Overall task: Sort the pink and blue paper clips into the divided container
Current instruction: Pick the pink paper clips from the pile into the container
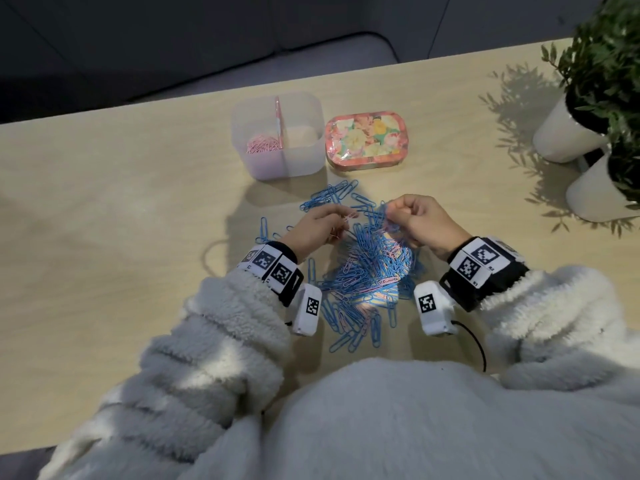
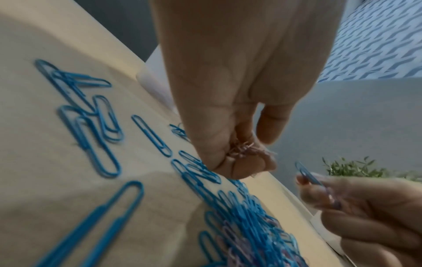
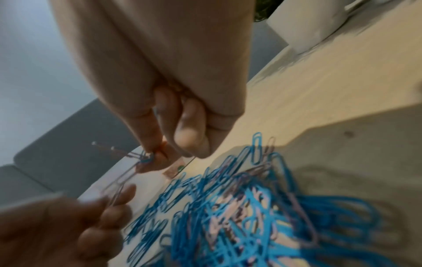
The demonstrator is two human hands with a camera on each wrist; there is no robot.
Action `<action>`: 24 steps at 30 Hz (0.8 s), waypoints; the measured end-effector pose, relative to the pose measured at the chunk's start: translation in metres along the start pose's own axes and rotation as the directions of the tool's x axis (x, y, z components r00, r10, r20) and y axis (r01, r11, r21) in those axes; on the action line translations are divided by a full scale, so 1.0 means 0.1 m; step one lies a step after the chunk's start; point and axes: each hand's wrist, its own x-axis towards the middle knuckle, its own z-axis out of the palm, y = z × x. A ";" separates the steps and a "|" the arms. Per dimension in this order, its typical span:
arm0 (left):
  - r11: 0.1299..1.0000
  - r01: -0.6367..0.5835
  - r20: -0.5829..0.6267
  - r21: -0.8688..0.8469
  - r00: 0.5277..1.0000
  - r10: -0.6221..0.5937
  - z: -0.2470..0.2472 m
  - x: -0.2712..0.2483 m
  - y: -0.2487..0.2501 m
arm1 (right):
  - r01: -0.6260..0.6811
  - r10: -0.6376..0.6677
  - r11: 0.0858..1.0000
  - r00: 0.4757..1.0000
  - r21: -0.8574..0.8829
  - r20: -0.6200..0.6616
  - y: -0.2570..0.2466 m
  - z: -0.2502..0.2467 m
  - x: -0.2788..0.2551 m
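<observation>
While the mixed pile [image 1: 363, 271] lies beneath both hands, the left hand [image 1: 313, 226] pinches pink clips [image 2: 242, 149], the right hand [image 1: 420, 220] grips blue clips [image 2: 308, 174]. Beyond the left fingertips stands the divided container [image 1: 311, 157], nearer that hand.

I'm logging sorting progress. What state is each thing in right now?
divided container: open, pink clips in left compartment, right compartment looks empty.
floral tin: lid on.
paper clip pile: mixed, mostly blue.
left hand: pinching pink clips.
right hand: pinching blue clips.
</observation>
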 end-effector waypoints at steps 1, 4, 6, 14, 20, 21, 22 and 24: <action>0.999 0.028 0.014 -0.037 1.000 -0.027 0.04 0.01 0.03 | 0.014 -0.014 1.000 1.000 0.000 0.012 -0.02 0.03 0.00; 1.000 0.013 0.066 0.023 0.998 -0.014 0.11 -0.01 0.08 | 0.053 -0.055 0.998 0.998 0.040 0.034 -0.10 0.14 -0.01; 0.994 -0.036 0.098 0.101 0.995 0.026 0.13 -0.04 0.08 | 0.080 -0.081 0.995 0.997 0.055 0.010 -0.15 0.20 -0.03; 0.998 -0.041 0.114 -0.045 0.992 0.046 0.05 -0.10 -0.06 | 0.177 -0.160 0.977 0.976 0.115 -0.146 -0.19 0.21 -0.06; 0.995 -0.060 -0.031 -0.079 0.998 0.057 -0.01 -0.10 0.00 | 0.146 -0.131 0.972 0.987 0.186 -0.092 -0.21 0.16 -0.09; 0.993 -0.070 -0.040 -0.090 0.997 0.067 0.01 -0.10 0.03 | 0.139 -0.128 0.972 0.989 0.188 -0.073 -0.22 0.18 -0.10; 0.992 -0.086 -0.038 -0.089 0.996 0.083 0.04 -0.10 0.06 | 0.134 -0.125 0.972 0.990 0.193 -0.059 -0.23 0.20 -0.10; 0.991 -0.131 -0.016 -0.029 0.991 0.131 0.09 -0.10 0.10 | 0.126 -0.117 0.974 0.991 0.189 -0.059 -0.25 0.23 -0.11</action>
